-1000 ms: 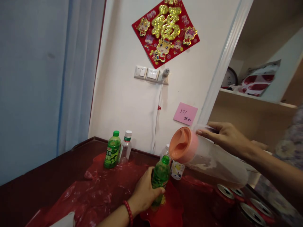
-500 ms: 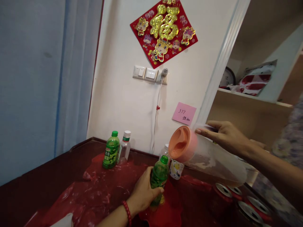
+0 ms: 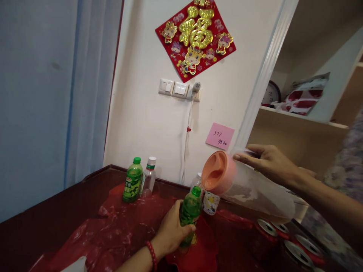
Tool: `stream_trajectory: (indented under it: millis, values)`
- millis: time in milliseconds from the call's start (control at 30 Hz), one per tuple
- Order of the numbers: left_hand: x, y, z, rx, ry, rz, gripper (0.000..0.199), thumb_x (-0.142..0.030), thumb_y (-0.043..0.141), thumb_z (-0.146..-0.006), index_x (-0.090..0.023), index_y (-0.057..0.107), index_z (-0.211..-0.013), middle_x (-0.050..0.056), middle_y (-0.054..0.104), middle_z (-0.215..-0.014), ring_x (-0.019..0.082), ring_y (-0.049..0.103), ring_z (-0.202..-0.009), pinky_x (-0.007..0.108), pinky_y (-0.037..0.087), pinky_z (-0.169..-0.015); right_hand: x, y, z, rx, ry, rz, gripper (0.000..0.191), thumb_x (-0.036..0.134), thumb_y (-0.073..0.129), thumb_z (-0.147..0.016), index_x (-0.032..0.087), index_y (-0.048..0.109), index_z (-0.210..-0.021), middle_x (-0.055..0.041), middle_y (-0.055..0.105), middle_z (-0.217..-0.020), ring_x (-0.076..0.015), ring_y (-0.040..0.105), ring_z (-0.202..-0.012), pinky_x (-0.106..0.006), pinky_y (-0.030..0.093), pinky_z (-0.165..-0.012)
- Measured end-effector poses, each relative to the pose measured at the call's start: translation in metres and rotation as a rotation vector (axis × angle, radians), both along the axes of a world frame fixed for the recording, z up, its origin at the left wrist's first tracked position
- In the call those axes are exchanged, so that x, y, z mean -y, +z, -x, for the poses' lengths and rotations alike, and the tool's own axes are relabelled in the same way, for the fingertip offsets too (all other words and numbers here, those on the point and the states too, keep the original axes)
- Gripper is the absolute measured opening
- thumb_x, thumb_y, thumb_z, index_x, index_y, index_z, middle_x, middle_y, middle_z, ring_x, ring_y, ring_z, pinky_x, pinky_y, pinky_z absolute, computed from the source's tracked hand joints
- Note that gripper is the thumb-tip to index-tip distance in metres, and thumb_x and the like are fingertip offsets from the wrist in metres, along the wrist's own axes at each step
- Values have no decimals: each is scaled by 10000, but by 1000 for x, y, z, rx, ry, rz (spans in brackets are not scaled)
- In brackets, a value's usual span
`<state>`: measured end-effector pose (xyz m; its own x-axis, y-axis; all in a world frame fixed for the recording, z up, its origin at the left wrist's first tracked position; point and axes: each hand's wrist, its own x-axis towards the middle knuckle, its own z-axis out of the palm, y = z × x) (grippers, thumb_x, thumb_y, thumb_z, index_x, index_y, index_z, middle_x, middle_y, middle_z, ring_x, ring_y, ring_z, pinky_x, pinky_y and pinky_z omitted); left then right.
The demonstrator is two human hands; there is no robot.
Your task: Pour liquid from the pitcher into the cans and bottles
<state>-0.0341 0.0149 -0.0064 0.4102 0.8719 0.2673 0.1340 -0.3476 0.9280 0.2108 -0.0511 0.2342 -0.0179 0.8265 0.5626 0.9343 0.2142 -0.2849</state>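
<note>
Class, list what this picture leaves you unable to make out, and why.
- Head view: label on the held green bottle, mostly behind the left hand.
- Head view: rest of the white object, cut off by the bottom edge.
- Head view: any stream from the pitcher, too small.

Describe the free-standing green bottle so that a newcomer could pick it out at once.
From the light switches on the wall, look down and left to the dark red table, where two bottles stand side by side. It is the left one, green with a green cap. Its neighbour is clear with a white cap; the other green bottle is in the left hand.
</note>
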Motion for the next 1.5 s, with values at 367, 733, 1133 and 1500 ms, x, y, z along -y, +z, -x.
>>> stream_trajectory:
  millis: [367, 733, 1133, 1500]
  values:
    - [1, 2, 1, -4, 1, 6, 490, -150, 690, -632, -198, 558, -1102, 61, 684, -1094, 257, 608, -1007, 332, 441, -900, 0, 2, 2, -8, -11, 12, 761, 943, 543, -737, 196, 488, -605, 7, 382, -606, -136, 351, -565, -269, 243, -489]
    - [-1, 1, 0, 10, -4, 21, 518, -143, 696, -625, -183, 559, -1124, 76, 679, -1117, 268, 611, -1038, 338, 441, -915, -1, 3, 0, -28, -3, 15, 758, 936, 558, -739, 191, 503, -611, 5, 396, -611, -137, 363, -572, -264, 257, -491]
    - [0, 1, 1, 9, -8, -5, 500, -138, 694, -637, -189, 563, -1117, 72, 685, -1118, 264, 612, -1043, 330, 440, -913, -1, 4, -3, -34, -2, 21, 731, 906, 570, -758, 186, 533, -641, 3, 416, -617, -140, 376, -576, -265, 260, -499]
    - [-1, -1, 0, -3, 3, -4, 503, -133, 694, -634, -193, 566, -1117, 71, 691, -1115, 261, 616, -1031, 332, 444, -907, 0, 6, 1, -35, -11, 26, 709, 886, 573, -758, 181, 592, -681, -7, 457, -632, -151, 398, -588, -279, 277, -511]
